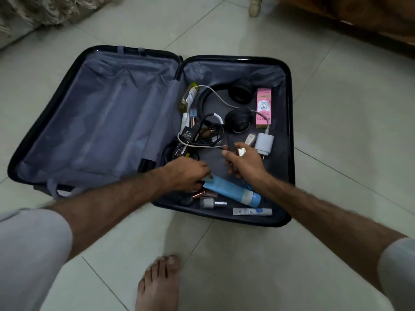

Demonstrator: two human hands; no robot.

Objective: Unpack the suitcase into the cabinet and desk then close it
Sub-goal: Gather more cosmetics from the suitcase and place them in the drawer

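A black suitcase (289,90) lies open flat on the tiled floor; its left half holds only grey lining. The right half holds black headphones (239,118), a pink box (263,107), a white charger (264,144), tangled cables (202,133), a blue tube (233,190), a white tube (252,211) and several small cosmetics. My left hand (184,173) reaches down at the blue tube's crimped end, fingers curled onto it. My right hand (243,162) grips a thin dark stick-like item and a small gold-capped piece.
My bare foot (158,286) stands on the floor just in front of the suitcase. A patterned fabric edge (33,12) is at the top left. A cream furniture leg (254,6) and dark wooden furniture (359,16) are at the top right.
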